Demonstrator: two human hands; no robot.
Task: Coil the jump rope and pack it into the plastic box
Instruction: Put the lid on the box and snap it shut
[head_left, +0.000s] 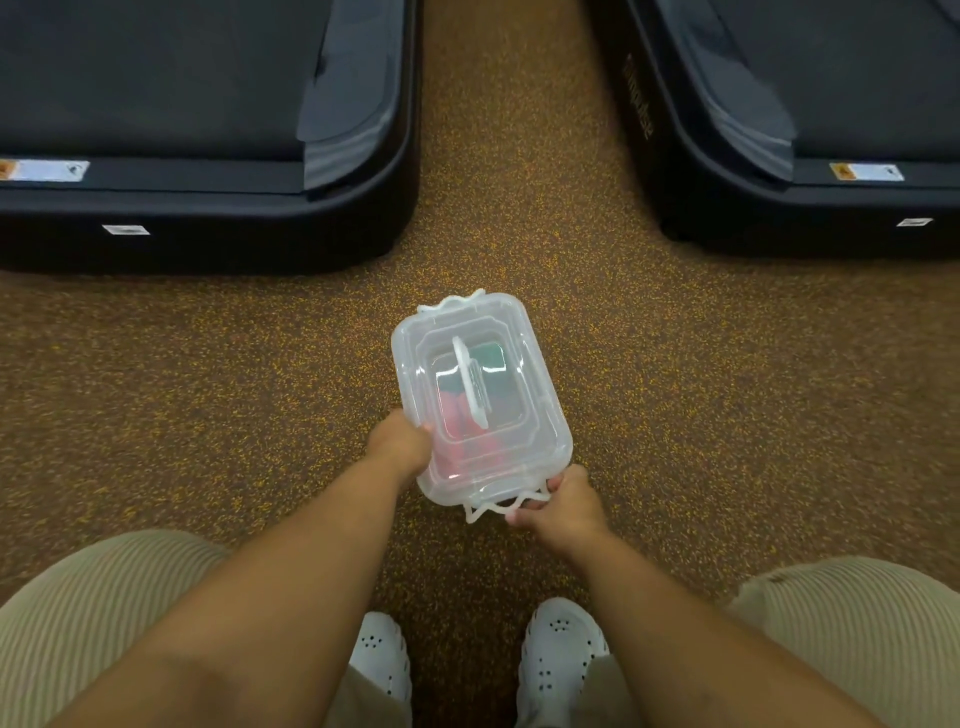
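Head view. The plastic box (480, 400), clear and rectangular, stood on the speckled brown floor (208, 395) with its lid (467, 332) seated and the lid's white carry handle (471, 382) lying along the top. Through the lid, red and green shapes showed inside the box; these were probably the coiled jump rope (462, 415), though the plastic blurred them too much to be sure. The left hand (402, 441) was closed against the box's near left side, steadying it. The right hand (561, 501) was curled on the white latch (501, 505) at the box's near end, fingertips pinching the clip.

Judged from this arrangement, packing was done and the step in hand was closing: the near latch was being pressed or checked. The far-end latch (451, 302) looked raised, so the next move likely called for snapping the near clip down while the left hand kept the box from sliding, then reaching beyond the box to fasten the far one.

Beyond the box, to either side, lay the dark rear ends of two treadmills (208, 218) (810, 208), with a strip of floor running between them. Nearer than the box, the person's striped beige shorts (104, 597) and white perforated shoes (563, 649) showed that the person was crouching over it.
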